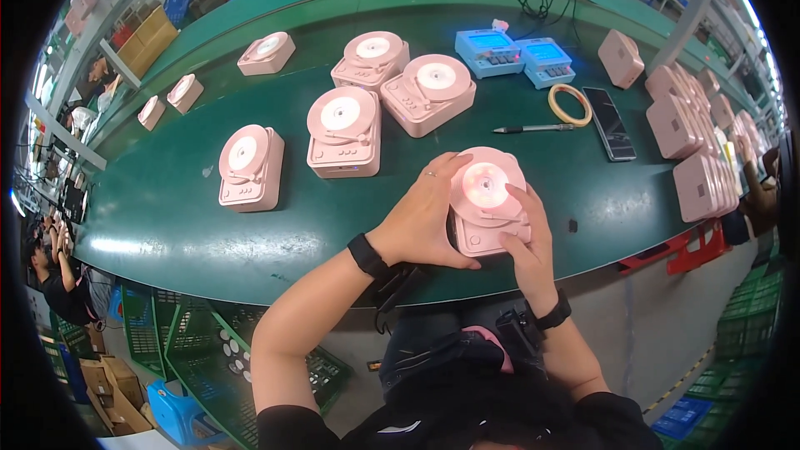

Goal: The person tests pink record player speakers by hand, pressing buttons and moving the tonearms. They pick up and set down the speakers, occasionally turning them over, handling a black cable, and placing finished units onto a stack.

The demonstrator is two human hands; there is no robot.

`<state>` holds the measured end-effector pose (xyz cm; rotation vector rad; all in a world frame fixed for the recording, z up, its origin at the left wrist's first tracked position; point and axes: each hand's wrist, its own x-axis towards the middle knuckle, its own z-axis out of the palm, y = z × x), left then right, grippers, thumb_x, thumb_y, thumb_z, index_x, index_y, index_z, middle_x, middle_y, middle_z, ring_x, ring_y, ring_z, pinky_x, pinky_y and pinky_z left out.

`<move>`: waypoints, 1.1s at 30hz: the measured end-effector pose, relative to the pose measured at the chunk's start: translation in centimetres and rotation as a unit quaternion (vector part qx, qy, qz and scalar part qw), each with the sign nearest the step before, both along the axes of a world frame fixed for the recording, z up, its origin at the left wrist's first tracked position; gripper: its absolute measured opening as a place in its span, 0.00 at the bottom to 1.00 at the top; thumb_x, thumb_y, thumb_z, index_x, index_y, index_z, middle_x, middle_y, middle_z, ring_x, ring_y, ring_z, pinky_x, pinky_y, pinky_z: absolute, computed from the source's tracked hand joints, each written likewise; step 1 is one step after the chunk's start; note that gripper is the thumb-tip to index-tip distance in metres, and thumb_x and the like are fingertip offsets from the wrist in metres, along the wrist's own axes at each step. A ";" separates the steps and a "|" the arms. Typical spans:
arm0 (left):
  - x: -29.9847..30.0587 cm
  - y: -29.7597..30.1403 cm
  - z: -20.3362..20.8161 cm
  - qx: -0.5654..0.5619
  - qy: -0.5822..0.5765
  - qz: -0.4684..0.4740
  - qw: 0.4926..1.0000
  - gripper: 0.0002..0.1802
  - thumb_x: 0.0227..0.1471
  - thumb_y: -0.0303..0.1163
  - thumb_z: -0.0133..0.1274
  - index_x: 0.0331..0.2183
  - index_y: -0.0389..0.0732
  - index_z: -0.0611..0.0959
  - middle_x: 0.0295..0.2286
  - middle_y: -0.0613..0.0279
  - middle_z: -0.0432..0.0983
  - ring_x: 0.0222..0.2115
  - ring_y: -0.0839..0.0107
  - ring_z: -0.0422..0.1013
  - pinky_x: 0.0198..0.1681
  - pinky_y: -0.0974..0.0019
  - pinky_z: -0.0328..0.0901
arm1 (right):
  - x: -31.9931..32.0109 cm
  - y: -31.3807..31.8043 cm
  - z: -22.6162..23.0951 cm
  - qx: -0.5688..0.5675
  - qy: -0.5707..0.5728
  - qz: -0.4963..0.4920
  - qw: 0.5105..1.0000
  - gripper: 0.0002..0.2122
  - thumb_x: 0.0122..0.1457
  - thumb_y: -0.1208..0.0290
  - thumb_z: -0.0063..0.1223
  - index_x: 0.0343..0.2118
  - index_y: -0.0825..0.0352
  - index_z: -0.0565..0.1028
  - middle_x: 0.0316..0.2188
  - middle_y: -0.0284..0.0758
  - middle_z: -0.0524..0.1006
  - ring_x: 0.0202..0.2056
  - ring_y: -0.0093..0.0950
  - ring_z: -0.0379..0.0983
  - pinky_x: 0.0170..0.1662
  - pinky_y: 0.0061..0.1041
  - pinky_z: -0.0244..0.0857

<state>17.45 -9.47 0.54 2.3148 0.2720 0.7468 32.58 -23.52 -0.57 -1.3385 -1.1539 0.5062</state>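
Near the table's front edge, a pink mini record player lies face up with its disc lit. My left hand wraps round its left side, thumb along the front edge and fingers at the far left corner. At the right side my right hand grips it, with a finger at the disc's edge and the thumb on the front control strip. Just beyond and to the left stand more pink players, including one with a white disc, one behind it and one farther left.
Two blue devices with lit screens stand at the back. A roll of tape, a pen and a phone lie to the right. Stacked pink casings line the right end. Green crates sit below the table, left.
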 end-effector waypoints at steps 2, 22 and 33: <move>-0.1 0.0 0.1 -0.001 0.002 0.001 1.000 0.68 0.17 0.48 0.73 0.57 0.35 0.54 0.53 0.38 0.55 0.56 0.43 0.53 0.60 0.53 0.51 | -0.3 -0.2 0.0 0.009 -0.051 -0.025 0.998 0.25 0.46 0.80 0.50 0.51 0.65 0.70 0.59 0.47 0.59 0.59 0.41 0.58 0.59 0.34 0.51; -0.9 1.2 0.8 0.026 0.005 -0.034 0.999 0.57 0.25 0.39 0.68 0.56 0.35 0.56 0.53 0.40 0.56 0.55 0.44 0.54 0.59 0.52 0.52 | -1.7 -0.6 1.0 0.049 -0.413 -0.035 0.909 0.16 0.37 0.60 0.68 0.28 0.61 0.76 0.47 0.39 0.73 0.54 0.42 0.63 0.61 0.49 0.43; -14.4 8.2 4.2 0.246 0.176 0.600 0.741 0.44 0.34 0.44 0.66 0.52 0.38 0.68 0.52 0.40 0.61 0.54 0.46 0.57 0.54 0.50 0.57 | -1.3 0.1 0.6 0.095 -0.374 -0.019 0.922 0.16 0.30 0.67 0.71 0.23 0.62 0.76 0.41 0.36 0.74 0.48 0.39 0.67 0.57 0.48 0.52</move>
